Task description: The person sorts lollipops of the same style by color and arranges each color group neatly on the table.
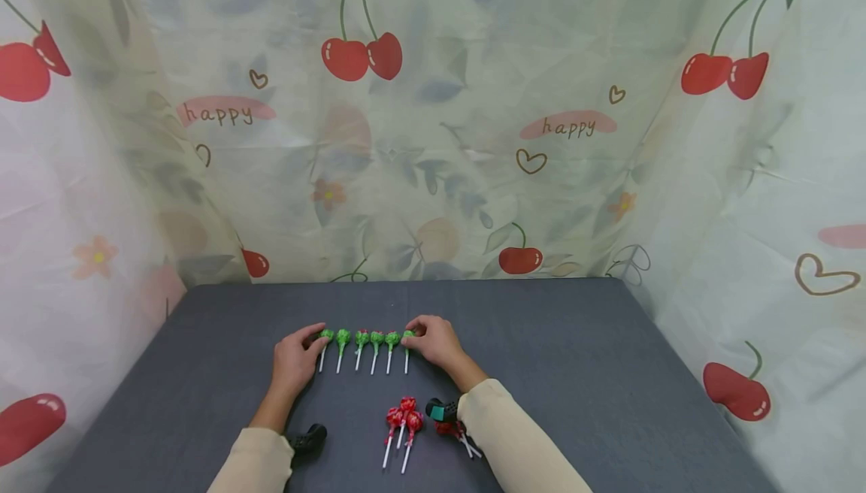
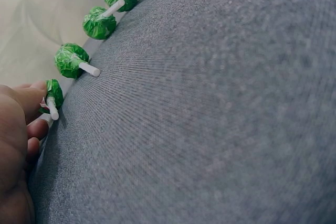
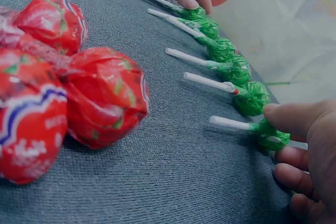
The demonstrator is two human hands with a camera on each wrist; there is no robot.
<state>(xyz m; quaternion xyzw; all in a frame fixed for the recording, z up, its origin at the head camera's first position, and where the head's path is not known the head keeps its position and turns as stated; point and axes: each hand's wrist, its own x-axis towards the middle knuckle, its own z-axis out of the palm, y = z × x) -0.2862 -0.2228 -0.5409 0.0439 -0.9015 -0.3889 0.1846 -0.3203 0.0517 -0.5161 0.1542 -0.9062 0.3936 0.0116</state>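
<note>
Fingers of the left hand [image 1: 295, 361] pinch and partly hide the leftmost crinkle-wrapped green lollipop [image 1: 328, 334] on the woven-textured grey table [image 1: 575, 358], four green lollipops [image 1: 376, 338] follow, the right hand [image 1: 438, 343] pinches the rightmost lollipop [image 1: 407, 358], and a black wrist camera [image 1: 448, 407] partly hides red lollipops [image 1: 445, 428].

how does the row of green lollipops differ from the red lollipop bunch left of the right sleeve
Layout: the green row is spread side by side; the red bunch is clustered.
Place: the green row lies farther from the person than the red bunch.
Contact: the left hand and right hand pinch the green row's end lollipops; neither holds the red bunch.
Shared: round wrapped heads and white sticks.
</note>
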